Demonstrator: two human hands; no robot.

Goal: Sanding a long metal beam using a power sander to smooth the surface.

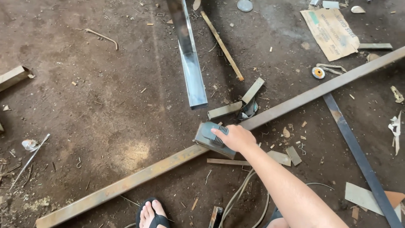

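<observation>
The right hand [237,138] gripped a grey power tool [212,139] resting on the long rusty steel tube [139,177] across the dirt floor [105,105]; the left was out of view

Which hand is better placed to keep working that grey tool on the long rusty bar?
The right hand: it already grips the grey tool resting on the rusty bar. The left hand isn't in view.

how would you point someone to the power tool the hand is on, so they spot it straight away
Find the long rusty square tube running diagonally across the dirt floor. About midway along it, the right hand rests on a boxy grey-green power tool sitting on the tube. Unlike the flat metal offcuts nearby, it is bulky, with a dark ribbed grip.
</observation>
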